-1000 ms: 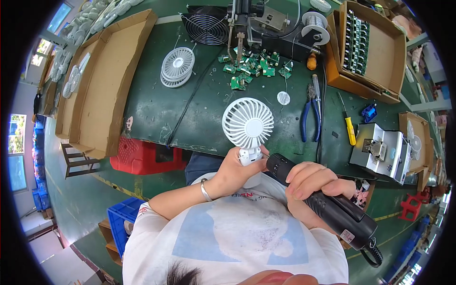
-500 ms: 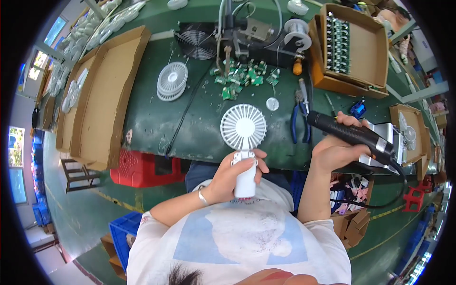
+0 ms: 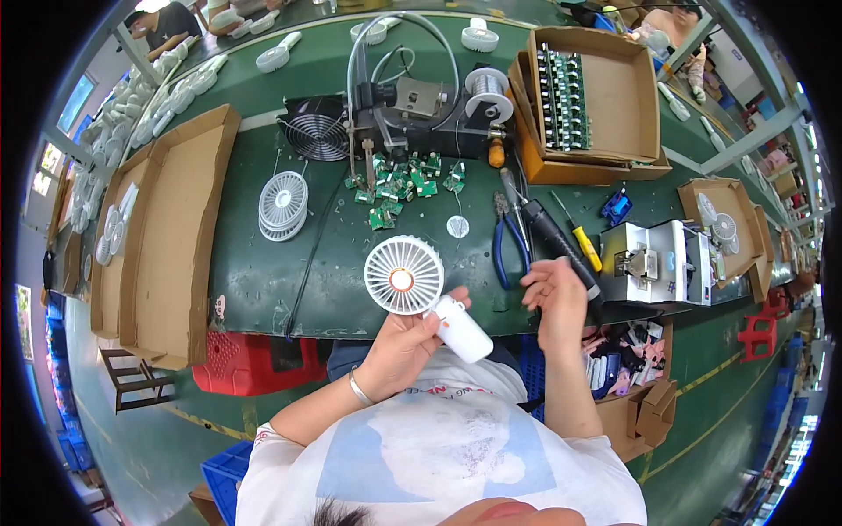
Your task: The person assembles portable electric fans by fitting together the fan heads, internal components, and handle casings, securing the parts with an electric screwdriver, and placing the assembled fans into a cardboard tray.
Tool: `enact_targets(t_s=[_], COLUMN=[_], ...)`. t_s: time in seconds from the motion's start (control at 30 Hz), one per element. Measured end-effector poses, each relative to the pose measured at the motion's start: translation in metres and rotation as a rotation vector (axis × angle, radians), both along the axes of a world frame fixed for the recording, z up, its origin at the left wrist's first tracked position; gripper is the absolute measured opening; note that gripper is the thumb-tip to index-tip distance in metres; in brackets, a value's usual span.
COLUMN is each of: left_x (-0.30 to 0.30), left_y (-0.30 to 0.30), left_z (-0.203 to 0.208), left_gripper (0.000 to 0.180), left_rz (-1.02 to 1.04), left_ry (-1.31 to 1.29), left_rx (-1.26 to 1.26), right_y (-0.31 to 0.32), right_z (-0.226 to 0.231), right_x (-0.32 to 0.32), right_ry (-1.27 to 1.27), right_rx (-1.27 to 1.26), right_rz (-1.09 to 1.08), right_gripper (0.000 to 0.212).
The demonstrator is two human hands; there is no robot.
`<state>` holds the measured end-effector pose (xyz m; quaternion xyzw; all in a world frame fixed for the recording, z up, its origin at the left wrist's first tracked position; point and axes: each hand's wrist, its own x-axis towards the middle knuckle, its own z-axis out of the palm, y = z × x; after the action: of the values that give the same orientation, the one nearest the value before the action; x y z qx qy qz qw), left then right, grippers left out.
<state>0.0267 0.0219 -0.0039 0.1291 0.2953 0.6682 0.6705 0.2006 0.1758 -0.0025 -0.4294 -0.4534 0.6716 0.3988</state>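
Note:
My left hand (image 3: 396, 358) is closed around a white handheld fan (image 3: 467, 335) where the handle meets the round slatted head. The head's grille points up, with an orange-brown ring round its bright centre. The handle slants down to the right. My right hand (image 3: 559, 302) is empty, its fingers loosely apart, beside a black electric screwdriver (image 3: 553, 230) that lies slanting on the green bench. I cannot tell whether the fingers touch it. Left of the screwdriver are blue-handled pliers (image 3: 510, 250); to its right is a yellow-handled screwdriver (image 3: 586, 249).
Green circuit boards (image 3: 405, 182) lie piled before a soldering stand with a solder wire spool (image 3: 488, 95). Two stacked fan heads (image 3: 283, 206) sit left. Cardboard trays (image 3: 180, 245) flank the bench, and a metal-fronted machine (image 3: 645, 263) stands right. A red stool (image 3: 250, 361) is below the edge.
My right hand has let go of the electric screwdriver, which now lies on the bench. The fan has turned in my left hand, showing another side and tilting its handle rightward. The view has shifted.

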Motion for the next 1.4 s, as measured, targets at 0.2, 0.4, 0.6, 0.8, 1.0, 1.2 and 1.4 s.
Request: enact_targets(t_s=[0.2,0.4,0.6,0.8,1.0,1.2,1.4], left_x=[0.008,0.008,0.004,0.005,-0.005,-0.01,-0.021], left_y=[-0.006,-0.014,-0.013,-0.02,-0.022,-0.022,-0.009], left_z=[-0.012,0.003,-0.001,-0.008,-0.012,-0.005,0.001], left_gripper=[0.044,0.027,0.024,0.018,0.02,0.025,0.032], left_rz=[0.098,0.249,0.32,0.29,0.178,0.109,0.101], left_ry=[-0.145,-0.037,-0.01,0.117,0.108,0.129,0.038], left_rx=[0.044,-0.045,-0.163,-0.192,-0.199,-0.221,-0.229], right_y=[-0.052,-0.056,-0.067,-0.074,-0.075,-0.076,-0.024], right_z=[0.037,0.032,0.022,0.013,0.013,0.019,0.049], right_x=[-0.049,-0.057,-0.064,-0.061,-0.062,-0.055,-0.072], right_ry=[-0.805,-0.846,-0.941,-0.925,-0.951,-0.88,-1.052], right_rx=[1.086,1.46,1.471,1.471,1.47,1.273,1.114], right_rz=[0.541,0.612,0.63,0.691,0.69,0.786,0.604], right_gripper=[0.05,0.046,0.048,0.044,0.04,0.039,0.04])
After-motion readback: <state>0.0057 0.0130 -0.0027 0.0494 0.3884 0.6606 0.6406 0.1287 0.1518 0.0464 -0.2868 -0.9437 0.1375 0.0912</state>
